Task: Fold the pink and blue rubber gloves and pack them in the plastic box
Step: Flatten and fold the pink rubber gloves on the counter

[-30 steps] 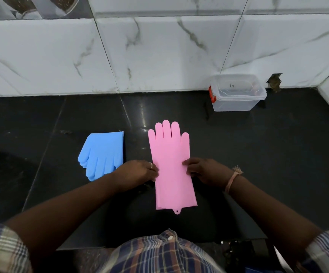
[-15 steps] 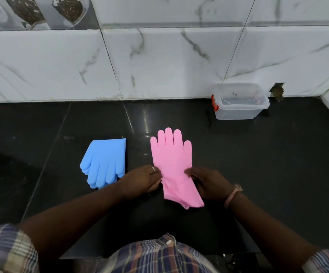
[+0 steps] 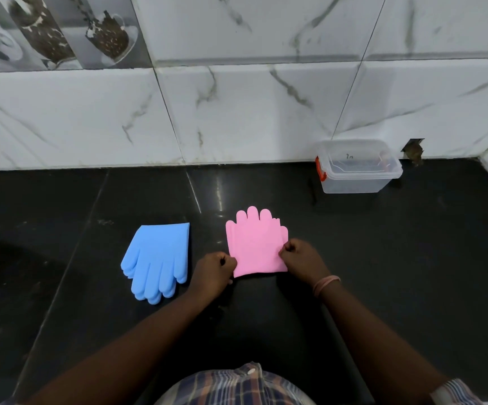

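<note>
The pink glove (image 3: 254, 244) lies folded in half on the black counter, its fingers pointing toward the wall. My left hand (image 3: 214, 270) pinches its lower left edge and my right hand (image 3: 302, 257) pinches its right edge. The blue glove (image 3: 159, 258) lies folded to the left, fingers pointing toward me, untouched. The clear plastic box (image 3: 356, 166) with an orange latch stands at the back right against the wall with its clear lid on.
A white marble-tiled wall runs along the back of the black counter (image 3: 397, 258). A side wall rises at the far right. A small hole in the tiles (image 3: 413, 147) sits just right of the box.
Both hands lifted the pink glove's cuff end and folded it up over the fingers, so the glove is now half as long. The blue glove and box have not moved.
</note>
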### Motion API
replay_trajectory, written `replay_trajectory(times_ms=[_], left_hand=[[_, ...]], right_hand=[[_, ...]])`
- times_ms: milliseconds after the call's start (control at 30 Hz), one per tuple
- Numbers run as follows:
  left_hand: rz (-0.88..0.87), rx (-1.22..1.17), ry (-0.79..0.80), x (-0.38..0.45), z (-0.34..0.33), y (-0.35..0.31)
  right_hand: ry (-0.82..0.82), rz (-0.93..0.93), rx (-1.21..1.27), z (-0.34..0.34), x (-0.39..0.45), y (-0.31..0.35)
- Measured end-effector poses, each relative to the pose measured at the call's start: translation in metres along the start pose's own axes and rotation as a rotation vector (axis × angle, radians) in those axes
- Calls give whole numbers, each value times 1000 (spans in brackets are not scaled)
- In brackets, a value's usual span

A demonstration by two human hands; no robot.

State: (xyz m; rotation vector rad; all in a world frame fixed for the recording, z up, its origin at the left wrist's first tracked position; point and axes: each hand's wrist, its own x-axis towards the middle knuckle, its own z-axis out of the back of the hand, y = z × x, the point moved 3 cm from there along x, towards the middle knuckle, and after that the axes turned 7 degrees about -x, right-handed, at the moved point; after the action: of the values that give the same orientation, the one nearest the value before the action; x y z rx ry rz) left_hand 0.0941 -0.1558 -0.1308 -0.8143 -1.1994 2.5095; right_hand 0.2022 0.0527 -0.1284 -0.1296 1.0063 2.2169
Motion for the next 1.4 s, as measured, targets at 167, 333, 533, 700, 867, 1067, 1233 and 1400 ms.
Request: replay_trajectory(times_ms=[167, 333, 533, 700, 867, 1067, 1233, 1400], left_hand=[[8, 47, -12, 3, -2, -5], [33, 77, -2, 6, -3, -13], [70, -25, -73, 3, 1, -17], [-90, 64, -140, 2, 3, -19], [-93, 47, -180, 11, 5, -22], [-72, 199, -183, 24, -1, -28], [-38, 316, -213, 26, -7, -23], [-53, 190, -302, 30, -10, -28]], right_hand=[[7, 101, 108, 4, -3, 8], [0, 179, 133, 7, 1, 11], [-97, 111, 41, -1, 16, 10], [-141, 78, 12, -7, 19, 6], [-224, 57, -87, -11, 22, 5], [-302, 89, -301, -15, 26, 16], [-316, 60, -546, -20, 20, 24], [-346, -68, -443, -18, 18, 23]])
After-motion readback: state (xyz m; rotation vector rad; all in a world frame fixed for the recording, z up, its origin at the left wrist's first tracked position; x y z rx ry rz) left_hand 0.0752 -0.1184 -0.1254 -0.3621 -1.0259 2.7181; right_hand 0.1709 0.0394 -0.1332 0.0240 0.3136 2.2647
